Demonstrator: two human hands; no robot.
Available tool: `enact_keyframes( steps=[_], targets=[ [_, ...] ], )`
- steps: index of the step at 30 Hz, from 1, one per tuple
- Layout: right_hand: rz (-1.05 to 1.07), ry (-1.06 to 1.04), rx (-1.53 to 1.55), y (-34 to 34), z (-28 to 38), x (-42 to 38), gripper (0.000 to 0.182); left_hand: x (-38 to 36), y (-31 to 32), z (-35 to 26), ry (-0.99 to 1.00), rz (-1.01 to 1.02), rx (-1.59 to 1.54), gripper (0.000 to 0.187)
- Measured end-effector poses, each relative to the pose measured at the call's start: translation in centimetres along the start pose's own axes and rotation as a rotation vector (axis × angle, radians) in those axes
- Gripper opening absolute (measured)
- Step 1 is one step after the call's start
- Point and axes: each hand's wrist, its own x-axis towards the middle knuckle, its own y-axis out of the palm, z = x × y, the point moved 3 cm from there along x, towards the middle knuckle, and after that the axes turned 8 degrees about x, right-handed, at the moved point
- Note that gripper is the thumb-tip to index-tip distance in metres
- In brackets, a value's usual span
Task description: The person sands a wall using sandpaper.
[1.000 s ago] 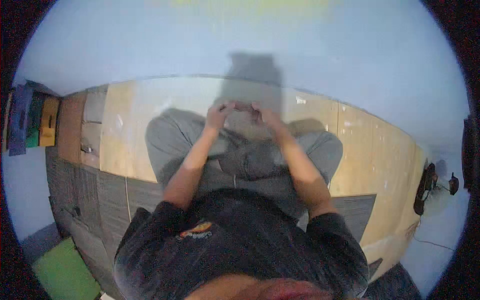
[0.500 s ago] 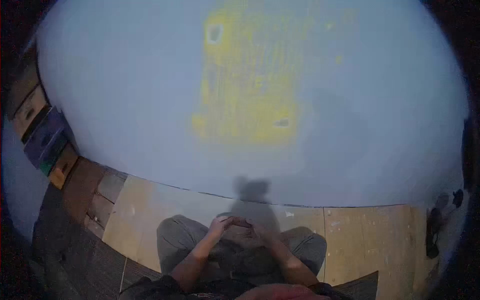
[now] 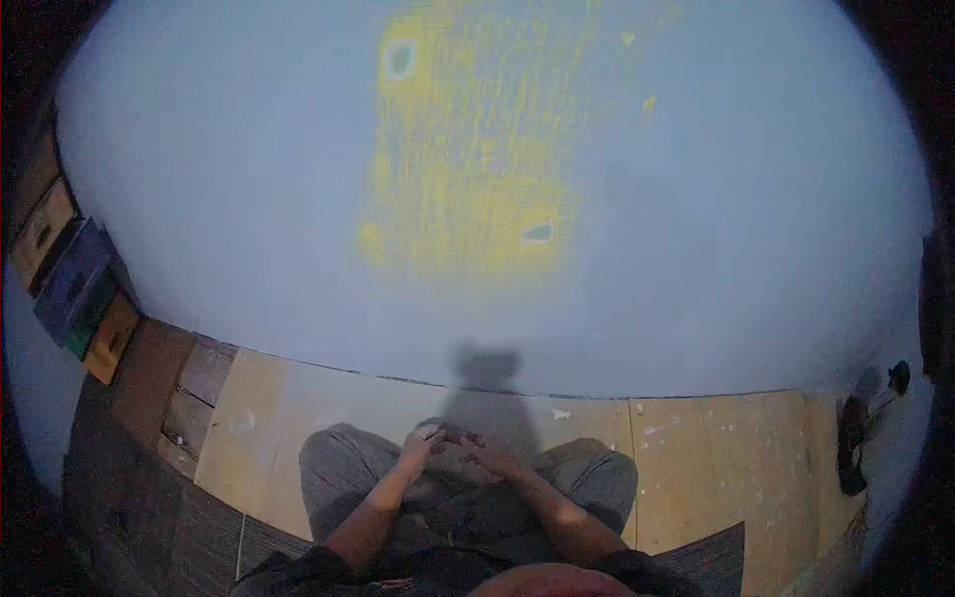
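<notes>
We sit cross-legged with both bare forearms stretched forward over our lap. Our left hand [image 3: 426, 439] is raised slightly, its fingers curled inward. Our right hand [image 3: 489, 457] sits just beside it, a little lower, fingers bent loosely. The fingertips of both nearly meet.

no readable text, labels, numbers or signs anywhere in view

Dim, bluish and soft all over. A shadow [image 3: 485, 383] falls on the wall [image 3: 249, 199] just beyond the fingers [image 3: 460, 436], which are blurred. Fisheye bending curves the floor [image 3: 696, 468]; corners go black.
</notes>
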Motion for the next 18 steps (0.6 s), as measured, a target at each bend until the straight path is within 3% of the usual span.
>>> enact_keyframes(
  steps=[1, 3, 6, 8, 11, 12, 14, 16, 18],
  targets=[
    [-0.047, -0.083, -0.070, 0.4, 0.1, -0.1, 0.062, 0.2, -0.2, -0.3, 0.008, 0.010, 0.008, 0.028],
    [-0.154, -0.030, 0.206, 2.1, 3.5, -3.4, 0.063, -0.3, -0.1, -1.2, 0.021, -0.014, 0.042, 0.029],
    [-0.101, -0.041, 0.321, 1.0, 2.1, -1.9, 0.062, -0.1, -0.3, 0.2, -0.002, -0.040, 0.032, 0.032],
    [-0.201, -0.237, -0.249, 0.1, -0.6, -0.5, 0.060, 0.4, -0.1, 0.7, 0.010, -0.005, 0.075, 0.034],
    [-0.192, -0.369, -0.255, 0.0, -2.7, -0.1, 0.061, 0.4, -0.5, 1.6, 0.392, 0.077, 0.415, 0.040],
    [-0.171, -0.441, -0.234, 0.2, -3.6, 0.1, 0.061, 0.4, -0.8, 2.1, 0.382, 0.076, 0.407, 0.042],
    [-0.105, -0.193, 0.022, 1.3, -5.0, 0.8, 0.059, -0.2, -1.0, 2.0, 0.362, 0.073, 0.392, 0.046],
    [-0.085, -0.071, 0.157, 1.1, -3.0, -0.9, 0.057, 0.1, -0.4, 2.4, 0.019, 0.063, 0.165, 0.049],
    [-0.088, -0.129, 0.173, 0.5, -1.2, -1.7, 0.055, -0.5, 0.1, 2.3, -0.001, 0.004, 0.099, 0.052]
  ],
)
